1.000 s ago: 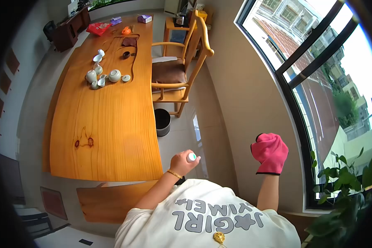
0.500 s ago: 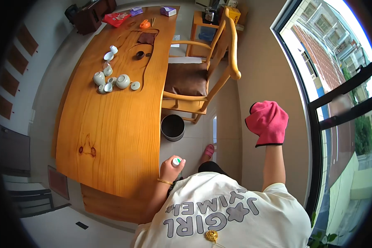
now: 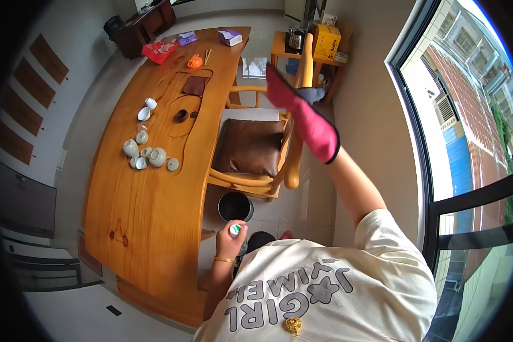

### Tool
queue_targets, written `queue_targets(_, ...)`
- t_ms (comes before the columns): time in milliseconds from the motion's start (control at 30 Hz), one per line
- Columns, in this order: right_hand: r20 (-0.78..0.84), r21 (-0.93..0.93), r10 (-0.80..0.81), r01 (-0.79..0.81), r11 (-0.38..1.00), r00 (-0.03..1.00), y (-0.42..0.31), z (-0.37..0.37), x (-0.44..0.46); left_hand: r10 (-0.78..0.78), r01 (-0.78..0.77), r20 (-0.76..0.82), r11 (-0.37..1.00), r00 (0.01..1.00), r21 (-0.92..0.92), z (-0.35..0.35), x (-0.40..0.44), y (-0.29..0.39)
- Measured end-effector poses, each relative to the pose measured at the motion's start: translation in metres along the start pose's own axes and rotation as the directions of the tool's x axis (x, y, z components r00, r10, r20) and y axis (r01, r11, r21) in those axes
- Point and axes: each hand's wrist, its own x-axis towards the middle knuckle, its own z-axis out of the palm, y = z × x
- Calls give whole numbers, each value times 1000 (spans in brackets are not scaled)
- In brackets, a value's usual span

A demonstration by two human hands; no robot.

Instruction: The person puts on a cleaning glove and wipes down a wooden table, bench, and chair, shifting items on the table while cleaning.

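My left hand [image 3: 229, 242] is closed around a bottle with a white and green cap [image 3: 235, 229], low beside the wooden table's [image 3: 154, 199] right edge. A pink cloth or mitt with dark edging [image 3: 316, 132] covers my right hand [image 3: 302, 114], hiding its fingers. That covered hand is stretched forward at the back of the wooden armchair [image 3: 291, 165], overlapping it in view; whether they touch is unclear. On the chair's seat lies a brown cushion [image 3: 249, 147].
White teaware [image 3: 157, 157], a small dark cup [image 3: 181, 115], a brown cloth [image 3: 195, 85] and a red bag [image 3: 158, 51] lie on the table. A black bin [image 3: 235, 206] stands below the chair. A side table [image 3: 279, 44] stands behind; a window is at right.
The pink-covered right hand has moved forward and left, from beside the wall to the chair back. My left hand still holds the bottle. The view has shifted, bringing the chair nearer.
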Motion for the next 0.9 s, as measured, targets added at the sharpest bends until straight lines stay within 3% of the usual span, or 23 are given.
queue_targets(33,107,-415,-86,123,901,991,31,-6,-11,-8,8,-13,1000,1000,-4,0,4,-3)
queue_targets(67,213,-731,-170,272,626,962,62,-12,-21,-27,28,-35,1000,999,12,-1,8,-8)
queue_targets(100,495,-852,-156,513,106,855,69,-10,-29,-49,51,-54,998,997,27,-4,14,-14)
queue_targets(167,394,-859,108,324,395,913,40,-11,-54,-58,60,-102,998,993,18,-10,27,-27)
queue_targets(233,424,-796,95,320,514,901,21,-6,-73,-120,133,-83,976,989,172,-19,48,-36)
queue_targets(367,487,-719,45,370,589,872,28,-32,-60,-50,55,-34,984,998,169,-14,107,-30)
queue_targets(433,504,-790,-30,475,387,863,38,-54,-24,65,-61,-7,965,998,255,-8,136,4)
queue_targets(533,464,-815,-193,502,288,864,39,-82,42,109,-95,-32,955,994,283,4,161,31)
queue_targets(633,342,-842,-196,392,370,919,48,-126,111,104,-80,-92,968,990,239,18,163,41)
queue_targets(700,287,-888,-144,320,331,947,65,-160,159,94,-62,-136,973,986,222,28,154,25)
queue_targets(767,224,-902,-102,246,354,969,76,-192,206,22,19,-186,976,982,215,36,141,13)
queue_targets(800,241,-863,-69,246,442,968,90,-217,235,-29,85,-238,970,971,228,43,133,15)
queue_targets(833,310,-892,-72,316,324,948,123,-254,269,-33,92,-249,969,968,231,49,126,18)
queue_targets(900,566,-821,-82,570,30,820,151,-295,310,-152,190,-400,980,904,56,65,115,27)
